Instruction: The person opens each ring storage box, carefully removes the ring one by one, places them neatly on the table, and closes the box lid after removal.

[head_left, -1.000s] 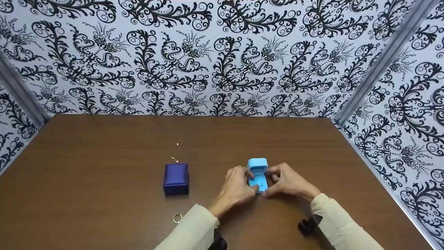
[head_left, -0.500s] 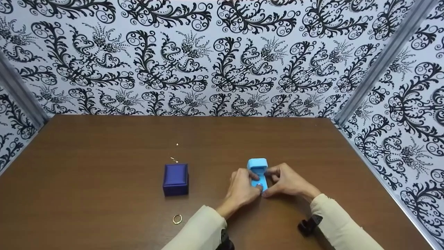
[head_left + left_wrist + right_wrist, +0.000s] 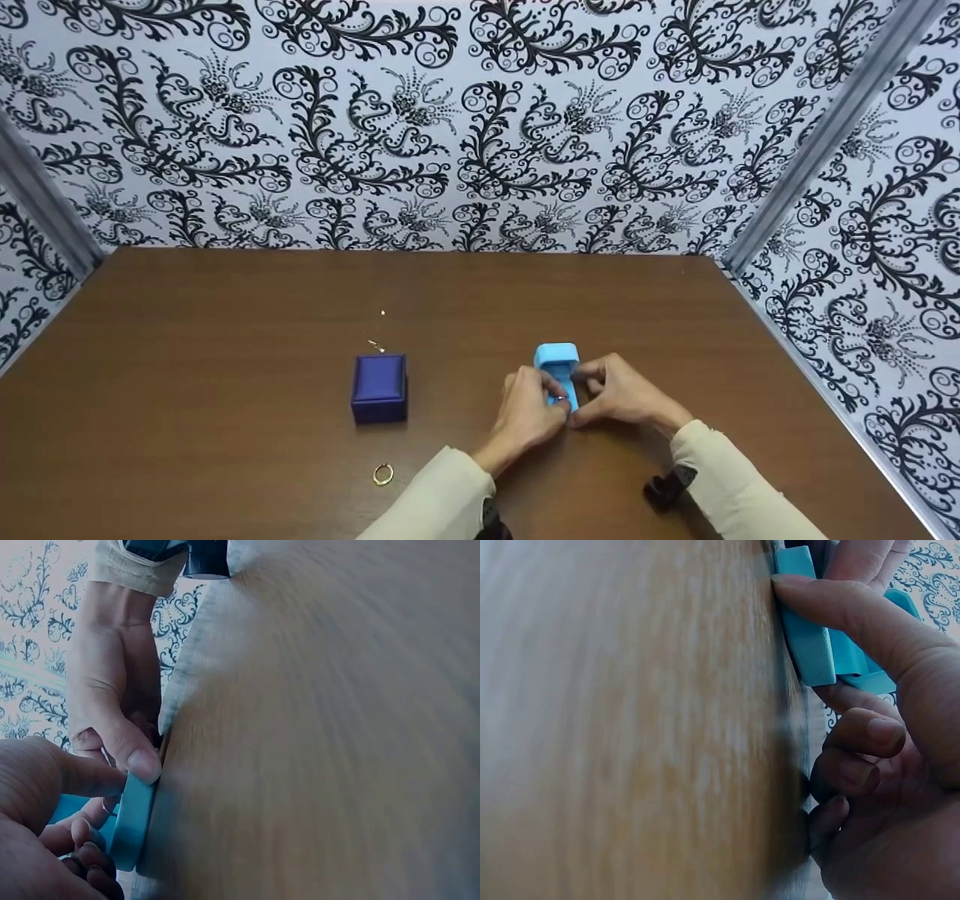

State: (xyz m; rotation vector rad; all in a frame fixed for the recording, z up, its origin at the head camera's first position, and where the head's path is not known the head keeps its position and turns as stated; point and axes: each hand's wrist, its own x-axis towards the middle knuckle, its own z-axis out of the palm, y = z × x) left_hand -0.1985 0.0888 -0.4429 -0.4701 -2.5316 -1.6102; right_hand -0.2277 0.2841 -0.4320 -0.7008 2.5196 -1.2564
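A light blue ring box (image 3: 556, 354) stands on the table with its lid raised. My right hand (image 3: 626, 391) grips the box from its right side, the thumb at the front corner; in the right wrist view the thumb presses on the base of the ring box (image 3: 810, 652). My left hand (image 3: 529, 409) reaches into the open box from the left. Its thumb and index finger pinch a small ring (image 3: 560, 399) at the cushion, mostly hidden by the fingers. In the left wrist view, my left hand (image 3: 34, 810) partly covers the ring box (image 3: 133, 821).
A closed dark blue jewellery box (image 3: 379, 388) stands to the left. A gold ring (image 3: 383, 474) lies in front of it. Behind it lie a small gold jewellery piece (image 3: 376, 346) and a tiny shiny piece (image 3: 382, 312). Patterned walls (image 3: 420, 150) enclose the brown table (image 3: 225, 322).
My left hand has moved a little to the right and deeper over the blue box, its thumb and index finger closing on the ring. The right hand has stayed on the box.
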